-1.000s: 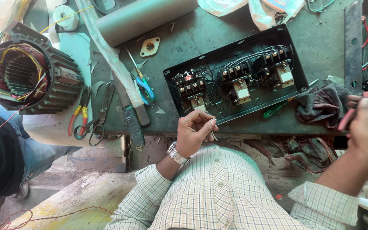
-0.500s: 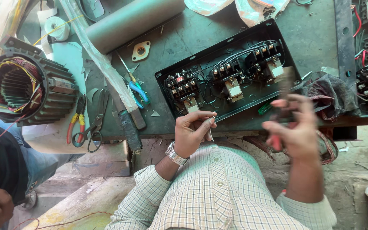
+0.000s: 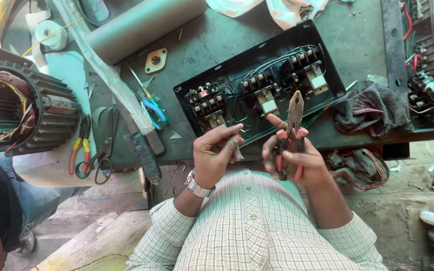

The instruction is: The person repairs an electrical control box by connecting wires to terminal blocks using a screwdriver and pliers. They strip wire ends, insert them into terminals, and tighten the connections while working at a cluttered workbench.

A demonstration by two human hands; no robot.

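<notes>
While the right hand [image 3: 297, 160] grips a pair of red-handled pliers [image 3: 292, 131] by the handles, nose pointing up and away from the body, the left hand [image 3: 217, 155] is pinched closed on a small pale item [image 3: 238, 150] held between thumb and fingertips. Both hands sit close together at the near edge of the desk [image 3: 217, 45], just in front of the open black control box [image 3: 262, 93] with its rows of contactors and dark wiring.

Risks noted. The pliers' nose stands just beside the box's near wall and its wiring; a slip of the grip could drive the tip into a terminal or nick a lead. The pinched item is small and held over the desk edge above the person's lap, so a loosened pinch would likely drop it to the littered floor. The left fingertips lie near the pliers' line of action and could be caught if the tool closes off target.

Further out, a blue-handled tool [image 3: 152, 106] lies left of the box, scissors [image 3: 104, 148] and a second pair of red and yellow pliers [image 3: 79, 148] rest near the desk corner, and a stripped motor stator [image 3: 18, 108] with loose coloured leads stands at far left. A dark rag [image 3: 370, 108] lies right of the box.

Limits of view. What the left hand holds cannot be identified; fingers cover most of it. Whether the pliers' nose is open or closed cannot be told. A second panel at the right edge is cut off, as is another person at lower left.
</notes>
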